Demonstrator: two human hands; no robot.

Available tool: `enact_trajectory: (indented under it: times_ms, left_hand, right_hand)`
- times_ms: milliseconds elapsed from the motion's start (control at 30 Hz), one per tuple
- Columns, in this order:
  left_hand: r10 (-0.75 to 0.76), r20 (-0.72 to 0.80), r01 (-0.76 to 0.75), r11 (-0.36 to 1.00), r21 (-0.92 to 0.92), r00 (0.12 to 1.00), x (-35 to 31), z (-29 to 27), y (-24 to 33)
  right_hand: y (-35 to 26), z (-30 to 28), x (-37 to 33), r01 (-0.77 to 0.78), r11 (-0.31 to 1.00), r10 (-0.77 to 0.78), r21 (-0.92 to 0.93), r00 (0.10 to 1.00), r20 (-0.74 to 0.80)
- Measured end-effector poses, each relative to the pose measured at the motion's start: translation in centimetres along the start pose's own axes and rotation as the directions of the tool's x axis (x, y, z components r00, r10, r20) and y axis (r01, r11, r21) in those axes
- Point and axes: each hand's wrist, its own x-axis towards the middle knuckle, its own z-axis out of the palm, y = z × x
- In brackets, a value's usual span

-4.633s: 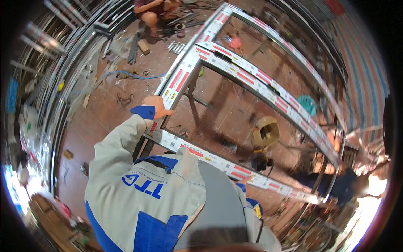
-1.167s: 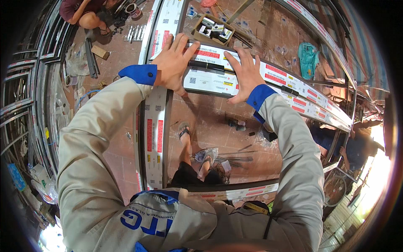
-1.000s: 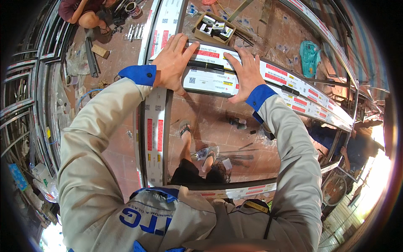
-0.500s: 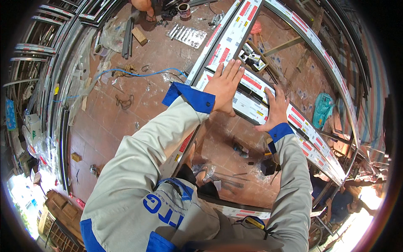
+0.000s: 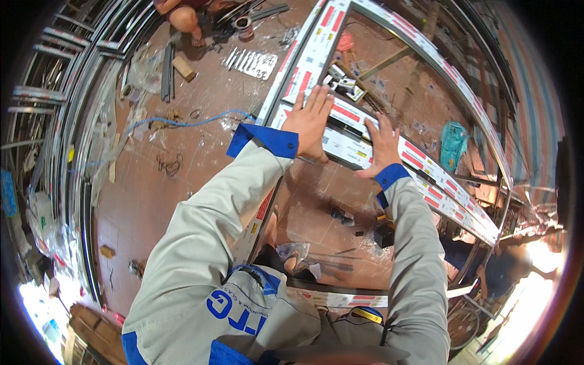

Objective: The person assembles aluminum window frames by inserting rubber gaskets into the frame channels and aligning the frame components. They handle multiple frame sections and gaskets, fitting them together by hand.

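Your arms [image 5: 204, 228] stretch forward — left hand [image 5: 309, 126] flat, palm down on the white-filmed crossbar [image 5: 348, 146], right hand [image 5: 384, 146] spread across it farther right — both unclenched.

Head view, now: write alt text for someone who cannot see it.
A person's left grip and right grip rest on the crossbar of a red-and-white frame above a tiled floor. Another person's leg shows at upper left.

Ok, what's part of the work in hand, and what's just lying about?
Likely in use:
- Metal frame in white-red film, left hand and right hand on it
- Black cylindrical fitting

Likely lying about:
- Crumpled teal plastic bag
- Tan wooden block
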Motion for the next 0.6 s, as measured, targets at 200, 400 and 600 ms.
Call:
enact_trajectory:
  times_ms: [200,400,600]
  left_hand:
    - [0.074,-0.142,-0.064,0.995,0.071,0.987,0.5,2.1,-0.5]
    - [0.007,0.062,-0.005,0.999,-0.041,0.998,-0.2,-0.1,-0.9]
    - [0.059,-0.06,-0.06,0.998,-0.008,0.996,-0.7,-0.9,1.3]
  right_hand:
    - [-7.1,0.6,-1.8,0.119,0.953,-0.008,0.278,0.928,-0.373]
    - [-24.9,-14.7,-9.5,0.13,0.209,-0.205,0.969,0.975,-0.086]
    - [-29.2,-16.4,-13.9,0.337,0.221,-0.616,0.915,0.776,-0.136]
